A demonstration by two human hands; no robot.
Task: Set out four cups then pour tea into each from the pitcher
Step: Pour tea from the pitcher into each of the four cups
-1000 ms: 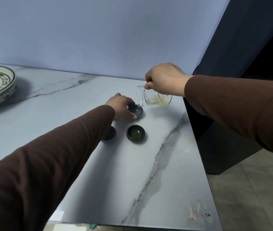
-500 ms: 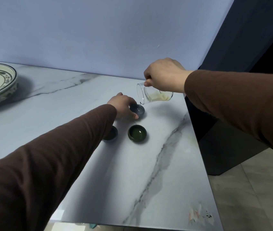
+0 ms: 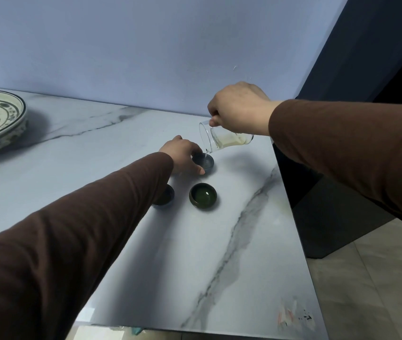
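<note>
Left hand (image 3: 182, 153): arm extended forward, fingers curled, thumb low. Right hand (image 3: 238, 107): raised, closed in a grip, knuckles up, wrist rolled leftward. Both forearms sleeved.

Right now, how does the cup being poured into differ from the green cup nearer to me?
The blue-grey cup sits farther back, under the spout of the tilted glass pitcher, taking a thin stream of tea; the green cup stands nearer with nothing over it. The left hand steadies the blue-grey cup, while the green cup is untouched. The right hand holds the pitcher. Both cups are small, round, upright and resting on the marble table.
</note>
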